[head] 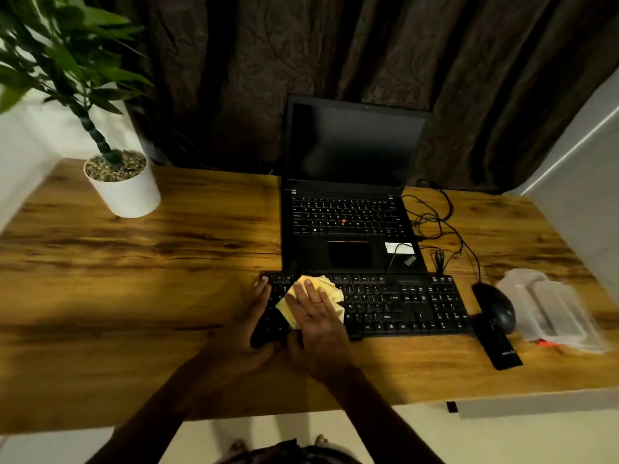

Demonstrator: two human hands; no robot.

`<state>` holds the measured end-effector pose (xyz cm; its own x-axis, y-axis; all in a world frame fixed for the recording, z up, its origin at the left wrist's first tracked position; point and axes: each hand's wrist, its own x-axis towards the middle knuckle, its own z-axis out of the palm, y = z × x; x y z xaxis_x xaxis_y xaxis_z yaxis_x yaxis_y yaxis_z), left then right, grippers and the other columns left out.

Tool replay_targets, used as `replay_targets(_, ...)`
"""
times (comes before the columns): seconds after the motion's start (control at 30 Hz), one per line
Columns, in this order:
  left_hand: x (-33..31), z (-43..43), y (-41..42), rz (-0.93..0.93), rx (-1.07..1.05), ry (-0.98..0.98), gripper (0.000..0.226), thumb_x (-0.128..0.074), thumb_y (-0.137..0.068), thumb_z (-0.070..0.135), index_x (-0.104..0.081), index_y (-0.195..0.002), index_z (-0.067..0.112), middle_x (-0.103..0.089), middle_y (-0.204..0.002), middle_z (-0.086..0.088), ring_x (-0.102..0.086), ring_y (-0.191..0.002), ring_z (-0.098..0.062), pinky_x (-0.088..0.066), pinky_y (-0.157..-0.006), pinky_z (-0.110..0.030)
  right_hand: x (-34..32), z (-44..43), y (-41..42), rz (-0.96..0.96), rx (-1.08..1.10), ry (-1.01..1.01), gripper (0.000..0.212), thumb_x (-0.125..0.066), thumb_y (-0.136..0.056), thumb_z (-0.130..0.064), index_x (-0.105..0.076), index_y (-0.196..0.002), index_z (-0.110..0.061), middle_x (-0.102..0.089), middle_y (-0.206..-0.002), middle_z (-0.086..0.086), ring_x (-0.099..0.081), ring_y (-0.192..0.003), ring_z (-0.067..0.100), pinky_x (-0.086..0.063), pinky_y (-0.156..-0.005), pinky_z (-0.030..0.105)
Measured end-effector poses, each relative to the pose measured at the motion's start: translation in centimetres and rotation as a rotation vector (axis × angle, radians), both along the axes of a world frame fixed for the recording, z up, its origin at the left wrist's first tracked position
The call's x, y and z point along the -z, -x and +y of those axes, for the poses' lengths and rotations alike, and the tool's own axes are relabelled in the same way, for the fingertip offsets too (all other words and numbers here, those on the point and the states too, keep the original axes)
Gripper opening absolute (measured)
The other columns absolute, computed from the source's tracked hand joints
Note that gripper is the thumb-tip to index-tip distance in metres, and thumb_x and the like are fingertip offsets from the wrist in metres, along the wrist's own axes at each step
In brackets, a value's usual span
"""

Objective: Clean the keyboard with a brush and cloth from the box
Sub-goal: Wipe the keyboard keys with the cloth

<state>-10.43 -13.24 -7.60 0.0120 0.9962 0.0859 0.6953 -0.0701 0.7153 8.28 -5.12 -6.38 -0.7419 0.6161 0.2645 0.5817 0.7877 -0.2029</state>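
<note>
Head view. Both forearms enter from the bottom edge and meet at the left end of the keyboard [402, 306], a black full-size unit lying on the wooden surface [134, 279] directly in front of the laptop [351, 195].

Left hand [254, 316]: grasping the keyboard's left end, fingers along the left edge up to the far corner, thumb wrapped at the near corner.

Right hand [315, 313]: released, fingers straight and slightly spread, palm down, pressing the yellow cloth [330, 291] onto the left half of the keys. Cloth crumpled, showing beyond the fingertips and on both sides of the hand.

Laptop open, screen dark, a white label on its palm rest.

Right of the keyboard: black mouse [495, 308], resting partly on a black flat strip [502, 346]. Thin black cables [435, 222] lie tangled beside the laptop's right side.

Further right: clear plastic box [549, 306], blurred, contents cannot be determined.

Far left corner: white pot [124, 185] with a green plant. Dark curtain [234, 78] behind the surface
</note>
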Motion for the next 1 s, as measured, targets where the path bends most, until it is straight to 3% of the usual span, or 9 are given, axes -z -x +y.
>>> replay_targets(0.13, 0.8, -0.4, -0.2, 0.174, -0.061, -0.036, 0.093, -0.036, -0.090, 0.072, -0.006, -0.158, 0.017, 0.008, -0.166, 0.006, 0.005, -0.152, -0.014, -0.010, -0.122, -0.037, -0.4, -0.3, -0.5, -0.074, 0.081, 0.002, 0.058, -0.033, -0.102, -0.057, -0.045, -0.149, -0.026, -0.025, -0.164, 0.002, -0.010, -0.154, 0.033, -0.013, -0.121, 0.061)
replay_targets(0.23, 0.9, -0.2, -0.5, 0.239, -0.097, -0.052, 0.093, -0.035, -0.091, 0.074, -0.011, -0.158, 0.014, 0.002, -0.166, 0.002, 0.000, -0.153, -0.016, -0.005, -0.123, -0.032, -0.4, -0.4, -0.2, -0.014, 0.165, 0.056, 0.044, -0.037, -0.103, -0.048, -0.057, -0.140, -0.032, -0.029, -0.163, 0.005, -0.023, -0.150, 0.035, -0.025, -0.118, 0.057)
replay_targets(0.43, 0.1, -0.5, -0.9, 0.302, -0.147, -0.051, 0.089, -0.042, -0.092, 0.069, -0.014, -0.158, 0.016, -0.001, -0.166, 0.003, 0.007, -0.151, -0.007, 0.007, -0.120, -0.022, -1.0, 0.7, -0.2, -0.038, 0.241, 0.026, 0.041, -0.042, -0.096, -0.043, -0.069, -0.124, -0.029, -0.049, -0.149, 0.009, -0.053, -0.121, 0.035, -0.049, -0.092, 0.051)
replay_targets(0.53, 0.0, -0.6, -1.1, 0.295, -0.146, -0.024, 0.090, -0.033, -0.090, 0.076, -0.014, -0.158, 0.019, 0.000, -0.166, 0.007, 0.005, -0.151, -0.008, -0.001, -0.123, -0.027, -1.1, 1.6, -1.9, 0.013, 0.298, -0.038, 0.039, -0.045, -0.092, -0.033, -0.069, -0.121, -0.024, -0.057, -0.141, 0.016, -0.047, -0.114, 0.032, -0.057, -0.083, 0.050)
replay_targets(0.6, 0.2, -0.7, -1.1, 0.268, -0.166, 0.035, 0.092, -0.026, -0.086, 0.082, -0.002, -0.158, 0.030, 0.013, -0.164, 0.016, 0.009, -0.151, -0.010, -0.010, -0.121, -0.036, -1.0, 2.0, -3.5, 0.041, 0.354, -0.072, 0.036, -0.064, -0.087, -0.019, -0.064, -0.123, -0.024, -0.058, -0.138, 0.019, -0.039, -0.111, 0.029, -0.058, -0.079, 0.049)
replay_targets(0.73, 0.3, -1.0, -1.1, 0.242, -0.182, 0.072, 0.091, -0.028, -0.086, 0.083, 0.010, -0.155, 0.038, 0.021, -0.160, 0.022, 0.012, -0.151, -0.011, -0.020, -0.118, -0.044, -1.3, 2.8, -6.6, 0.019, 0.530, 0.039, 0.057, -0.071, -0.081, -0.002, -0.056, -0.130, -0.028, -0.048, -0.148, 0.017, -0.041, -0.117, 0.035, -0.047, -0.092, 0.051)
replay_targets(0.8, 0.4, -0.9, -1.1, 0.234, -0.178, 0.072, 0.090, -0.030, -0.086, 0.082, 0.009, -0.155, 0.038, 0.019, -0.161, 0.021, 0.011, -0.151, -0.011, -0.021, -0.119, -0.046, -1.4, 3.0, -7.5, 0.009, 0.617, 0.060, 0.043, -0.057, -0.091, -0.017, -0.059, -0.133, -0.023, -0.046, -0.151, 0.016, -0.044, -0.126, 0.039, -0.039, -0.100, 0.055)
replay_targets(0.9, 0.2, -1.1, -1.1, 0.240, -0.182, 0.075, 0.090, -0.032, -0.088, 0.081, 0.009, -0.155, 0.039, 0.019, -0.161, 0.021, 0.010, -0.151, -0.010, -0.024, -0.118, -0.048, -1.8, 2.5, -6.8, 0.106, 0.606, 0.203, 0.060, -0.023, -0.099, -0.042, -0.049, -0.147, -0.017, -0.038, -0.157, 0.015, -0.029, -0.147, 0.032, -0.020, -0.121, 0.050)
replay_targets(1.0, -0.4, -1.2, -1.3, 0.243, -0.179, 0.086, 0.090, -0.033, -0.089, 0.079, 0.013, -0.154, 0.039, 0.024, -0.159, 0.024, 0.012, -0.150, -0.009, -0.020, -0.116, -0.044, -1.1, 2.0, -5.1, 0.190, 0.555, 0.278, 0.050, -0.028, -0.107, -0.032, -0.037, -0.153, -0.015, -0.030, -0.161, 0.012, -0.019, -0.152, 0.025, -0.021, -0.123, 0.048)
